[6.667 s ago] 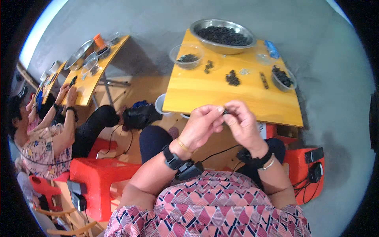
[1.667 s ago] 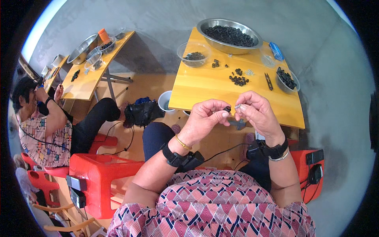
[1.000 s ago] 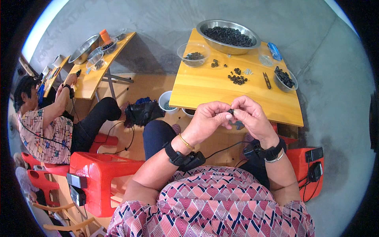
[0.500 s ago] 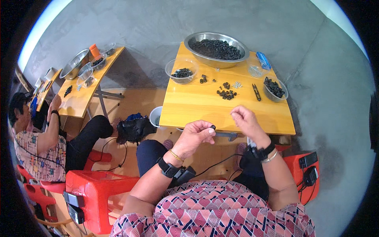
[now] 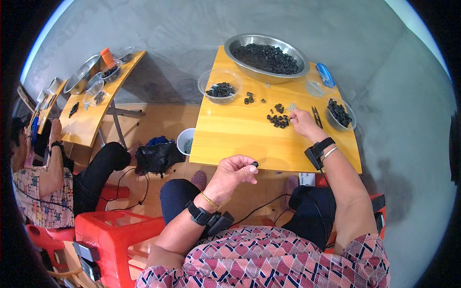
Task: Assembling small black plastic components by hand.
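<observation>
In the head view, the two hands have parted: a second ago their fingertips met over one small black piece (image 5: 255, 164), and now the right hand (image 5: 306, 125) has gone out over the yellow table (image 5: 240, 139) while the left hand (image 5: 233, 177) keeps that piece in front of the near edge. For the work in hand, this seems to mean that the right hand has turned from the held piece to the loose parts, leaving the left to hold alone. The left hand is nearly closed at thumb and forefinger, pinching the piece at their tips, with the other fingers curled in behind. The right hand is bent with its fingers pointing down, their tips at the right side of a heap of black parts (image 5: 278, 122) and just below a few slim silver bits (image 5: 291, 106); whether it has hold of any part cannot be told, since the fingers hide their own tips. Dark snips (image 5: 316, 116) lie just right of that hand, and beyond them stands a clear tub (image 5: 344, 127) with more black parts. The steel basin (image 5: 303, 68) at the far edge holds a large dark mass of them.
</observation>
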`<state>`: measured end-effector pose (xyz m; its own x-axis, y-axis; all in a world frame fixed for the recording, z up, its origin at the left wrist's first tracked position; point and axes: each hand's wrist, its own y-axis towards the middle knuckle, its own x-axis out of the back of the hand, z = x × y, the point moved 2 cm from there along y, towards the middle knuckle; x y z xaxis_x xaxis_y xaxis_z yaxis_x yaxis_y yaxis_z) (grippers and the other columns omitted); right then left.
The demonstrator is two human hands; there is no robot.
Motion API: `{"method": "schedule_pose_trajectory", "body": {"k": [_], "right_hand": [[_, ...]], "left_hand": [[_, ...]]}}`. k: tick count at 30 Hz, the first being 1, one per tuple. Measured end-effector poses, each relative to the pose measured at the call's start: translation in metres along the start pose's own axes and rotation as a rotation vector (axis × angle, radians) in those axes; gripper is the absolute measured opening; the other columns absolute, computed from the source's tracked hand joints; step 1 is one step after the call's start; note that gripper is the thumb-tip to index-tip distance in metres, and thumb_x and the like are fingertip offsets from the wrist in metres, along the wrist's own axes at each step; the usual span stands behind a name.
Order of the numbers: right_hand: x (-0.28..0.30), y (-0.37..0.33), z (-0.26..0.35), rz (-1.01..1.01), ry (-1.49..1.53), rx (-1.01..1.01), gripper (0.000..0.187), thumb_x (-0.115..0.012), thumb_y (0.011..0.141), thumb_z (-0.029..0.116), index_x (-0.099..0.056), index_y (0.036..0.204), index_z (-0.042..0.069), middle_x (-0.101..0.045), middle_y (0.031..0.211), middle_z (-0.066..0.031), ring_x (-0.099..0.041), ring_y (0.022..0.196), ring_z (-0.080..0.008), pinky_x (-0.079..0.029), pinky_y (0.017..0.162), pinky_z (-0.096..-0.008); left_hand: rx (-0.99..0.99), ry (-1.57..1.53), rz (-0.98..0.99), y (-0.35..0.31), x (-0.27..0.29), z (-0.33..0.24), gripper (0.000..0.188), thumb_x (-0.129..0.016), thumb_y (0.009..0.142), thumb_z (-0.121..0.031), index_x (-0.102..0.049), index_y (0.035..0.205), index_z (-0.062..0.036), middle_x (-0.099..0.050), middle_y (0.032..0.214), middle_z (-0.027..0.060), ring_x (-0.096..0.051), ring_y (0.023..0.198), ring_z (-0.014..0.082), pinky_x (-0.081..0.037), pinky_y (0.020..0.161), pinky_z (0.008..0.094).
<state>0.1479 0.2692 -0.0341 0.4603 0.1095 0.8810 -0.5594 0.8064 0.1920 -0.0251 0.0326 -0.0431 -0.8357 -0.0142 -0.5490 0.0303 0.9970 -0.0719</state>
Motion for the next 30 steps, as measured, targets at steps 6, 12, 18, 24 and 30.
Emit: {"method": "schedule_pose_trajectory", "body": {"k": [6,12,18,24,30], "right_hand": [[0.012,-0.019,0.016,-0.062,0.108,0.007,0.008,-0.052,0.071,0.006,-0.052,0.075,0.000,-0.057,0.068,-0.0159,-0.056,0.064,-0.0279,-0.045,0.060,-0.0341],[0.033,-0.085,0.101,0.091,0.733,-0.027,0.004,-0.050,0.077,0.003,-0.049,0.078,0.000,-0.053,0.067,-0.0041,-0.052,0.062,-0.0101,-0.047,0.056,-0.0244],[0.043,-0.131,0.152,0.114,0.776,0.124,0.008,-0.048,0.079,0.001,-0.050,0.086,-0.001,-0.054,0.075,-0.0040,-0.050,0.064,-0.0073,-0.044,0.056,-0.0220],[0.055,-0.151,0.167,-0.158,0.596,0.361,0.012,-0.049,0.079,0.001,-0.054,0.090,-0.002,-0.054,0.077,-0.0048,-0.051,0.067,-0.0110,-0.042,0.060,-0.0229],[0.049,-0.161,0.169,-0.019,0.891,0.219,0.012,-0.048,0.082,0.003,-0.050,0.094,0.000,-0.052,0.078,-0.0037,-0.049,0.063,-0.0090,-0.041,0.057,-0.0206]], "left_hand": [[-0.044,-0.092,-0.005,-0.005,-0.003,-0.001,0.014,-0.052,0.082,-0.005,-0.055,0.094,-0.0004,-0.056,0.081,0.0052,-0.055,0.074,0.0127,-0.049,0.064,0.0267],[-0.103,-0.149,0.087,-0.010,-0.020,-0.010,0.015,-0.050,0.083,-0.004,-0.055,0.097,-0.0008,-0.054,0.077,0.0032,-0.053,0.071,0.0111,-0.048,0.066,0.0264],[-0.155,-0.125,0.113,-0.028,-0.041,-0.026,0.016,-0.050,0.082,-0.004,-0.055,0.097,-0.0011,-0.054,0.077,0.0029,-0.052,0.070,0.0113,-0.048,0.067,0.0264],[-0.214,-0.153,0.188,-0.036,-0.046,-0.028,0.018,-0.049,0.083,-0.004,-0.054,0.100,-0.0012,-0.056,0.081,0.0041,-0.054,0.072,0.0128,-0.047,0.068,0.0275],[-0.212,-0.143,0.167,-0.040,-0.050,-0.029,0.019,-0.050,0.083,-0.004,-0.054,0.101,-0.0011,-0.057,0.082,0.0043,-0.054,0.071,0.0124,-0.047,0.068,0.0274]]}}
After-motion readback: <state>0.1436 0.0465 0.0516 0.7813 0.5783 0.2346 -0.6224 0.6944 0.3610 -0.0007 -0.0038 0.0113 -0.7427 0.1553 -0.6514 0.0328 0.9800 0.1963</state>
